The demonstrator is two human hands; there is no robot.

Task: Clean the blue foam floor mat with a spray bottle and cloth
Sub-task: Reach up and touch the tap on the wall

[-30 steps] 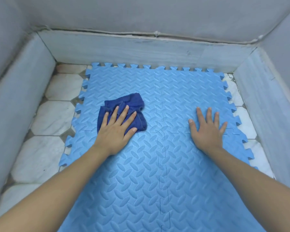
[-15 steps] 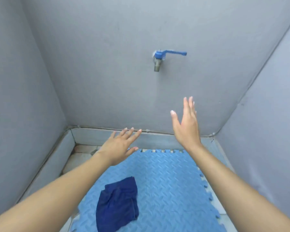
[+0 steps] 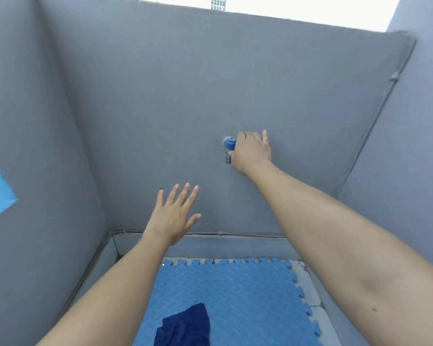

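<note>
Right hand (image 3: 251, 152) curls its fingers over the blue-handled metal tap (image 3: 229, 148) on the grey wall (image 3: 185, 96), gripping it; left hand (image 3: 173, 216) hovers empty, fingers spread wide. Below, the crumpled dark blue cloth (image 3: 185, 325) lies on the light blue interlocking foam floor mat (image 3: 235, 290)

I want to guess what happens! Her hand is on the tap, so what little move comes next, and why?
Probably the right hand turns the tap handle to start water. It is closed over the handle, and no water shows at the spout. The cloth lies loose on the mat below, and the left hand hangs open and empty, so wetting the cloth looks likely afterwards.
</note>
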